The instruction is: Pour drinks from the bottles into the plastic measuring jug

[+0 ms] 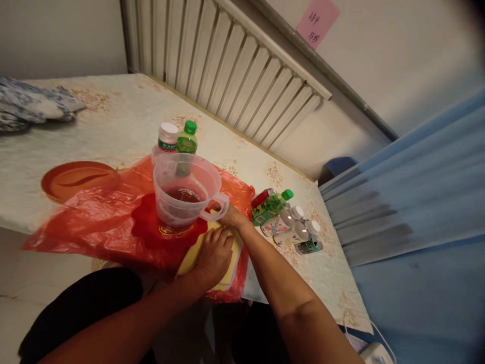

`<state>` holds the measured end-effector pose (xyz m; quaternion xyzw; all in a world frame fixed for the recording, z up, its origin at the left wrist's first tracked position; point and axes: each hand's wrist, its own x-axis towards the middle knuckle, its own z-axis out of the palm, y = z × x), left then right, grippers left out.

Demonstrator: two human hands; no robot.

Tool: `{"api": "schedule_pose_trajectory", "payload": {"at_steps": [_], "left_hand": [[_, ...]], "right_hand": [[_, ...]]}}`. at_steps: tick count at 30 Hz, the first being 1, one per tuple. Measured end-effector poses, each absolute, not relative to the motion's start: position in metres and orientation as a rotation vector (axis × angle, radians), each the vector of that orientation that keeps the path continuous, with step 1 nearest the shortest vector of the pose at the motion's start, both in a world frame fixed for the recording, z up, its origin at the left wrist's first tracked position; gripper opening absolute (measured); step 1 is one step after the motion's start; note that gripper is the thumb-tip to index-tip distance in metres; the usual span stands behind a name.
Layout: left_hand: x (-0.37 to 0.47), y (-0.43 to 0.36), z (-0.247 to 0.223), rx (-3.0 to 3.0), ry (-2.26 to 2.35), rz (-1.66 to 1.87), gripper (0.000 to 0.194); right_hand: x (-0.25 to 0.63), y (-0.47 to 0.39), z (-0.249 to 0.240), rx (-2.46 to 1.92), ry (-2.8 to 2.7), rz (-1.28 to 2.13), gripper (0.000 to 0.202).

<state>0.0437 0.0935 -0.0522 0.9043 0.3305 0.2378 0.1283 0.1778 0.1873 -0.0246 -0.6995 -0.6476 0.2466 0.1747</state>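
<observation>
A folded yellow cloth (189, 253) with a pale edge lies on a red plastic bag (98, 222) at the table's front. My left hand (215, 255) rests palm down on the cloth, its fingers stretched across it. Just beyond, my right hand (229, 217) reaches to the cloth's far end, beside the measuring jug's handle. That handle partly hides its fingers, so I cannot tell whether it grips anything. The clear plastic measuring jug (166, 202), holding dark reddish liquid, stands on a red scalloped mat (144, 217) left of my hands.
Behind the jug stand a white-capped bottle (167, 136) and a green-capped bottle (187, 141). An orange-brown plate (56, 179) sits left. Several bottles and cans, including a green bottle (267, 210), lie to the right. A radiator (227, 65) and blue curtain (417, 202) border the table.
</observation>
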Motion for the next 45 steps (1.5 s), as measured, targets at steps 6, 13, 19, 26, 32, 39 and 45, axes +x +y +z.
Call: {"api": "schedule_pose_trajectory", "payload": {"at_steps": [6,13,19,26,32,39,45], "left_hand": [[0.044,0.095,-0.050,2.629,0.971,0.674,0.031],[0.046,0.098,-0.055,2.610,1.048,0.640,0.040],[0.050,0.104,-0.067,2.636,1.039,0.655,0.045],[0.052,0.106,-0.063,2.671,1.035,0.627,0.044],[0.051,0.109,-0.061,2.711,1.033,0.606,0.044],[0.058,0.114,-0.065,2.700,1.026,0.585,0.044],[0.061,0.114,-0.063,2.699,1.069,0.535,0.046]], "right_hand": [[0.173,0.185,-0.022,-1.978,-1.864,0.723,0.002],[0.177,0.167,-0.010,-1.921,-1.763,0.625,0.010],[0.216,0.099,-0.007,-1.976,-1.461,0.400,0.025],[0.237,0.034,-0.050,-2.254,-1.049,0.161,0.022],[0.229,0.047,-0.055,-2.355,-1.037,0.061,0.025],[0.222,0.054,-0.060,-2.474,-1.119,-0.048,0.026],[0.227,0.050,-0.060,-2.558,-1.098,-0.084,0.028]]}}
